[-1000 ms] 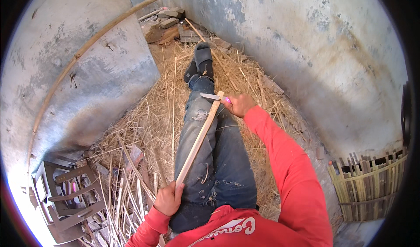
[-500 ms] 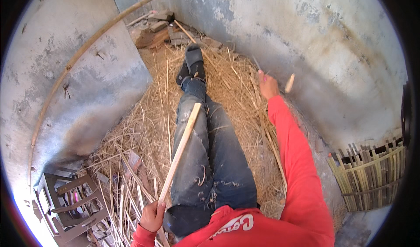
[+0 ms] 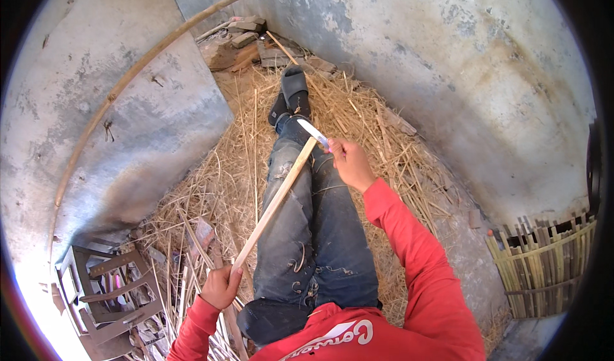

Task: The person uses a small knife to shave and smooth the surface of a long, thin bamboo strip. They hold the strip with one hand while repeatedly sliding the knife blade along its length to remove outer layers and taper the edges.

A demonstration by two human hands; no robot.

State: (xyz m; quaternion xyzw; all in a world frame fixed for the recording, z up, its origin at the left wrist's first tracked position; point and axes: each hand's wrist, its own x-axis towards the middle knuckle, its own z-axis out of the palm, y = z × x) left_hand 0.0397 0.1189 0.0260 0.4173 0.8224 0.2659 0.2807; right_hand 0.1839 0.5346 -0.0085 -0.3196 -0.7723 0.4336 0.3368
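My left hand (image 3: 222, 287) is closed around the near end of a long, pale bamboo strip (image 3: 272, 206). The strip slants away from me over my jeans, its far end just above my shins. In my right hand (image 3: 350, 162) is a knife (image 3: 313, 132), the fingers wrapped round its handle. Its light blade points up and left, right by the strip's far end; whether the edge touches the strip I cannot tell. My legs (image 3: 288, 233) lie stretched out ahead, the feet crossed in dark slippers (image 3: 295, 87).
Shavings and loose strips (image 3: 211, 188) cover the floor around my legs. Weathered walls (image 3: 448, 73) rise ahead and at the sides, and a curved pole (image 3: 137, 55) stands at left. Bricks (image 3: 246, 38) lie in the far corner. A dark frame (image 3: 112, 297) is at lower left, a slatted bamboo panel (image 3: 543, 265) at right.
My right hand has swung the knife from beside the right wall back to the strip's far end. A pale chip in the air there is no longer seen. My left hand keeps its grip.
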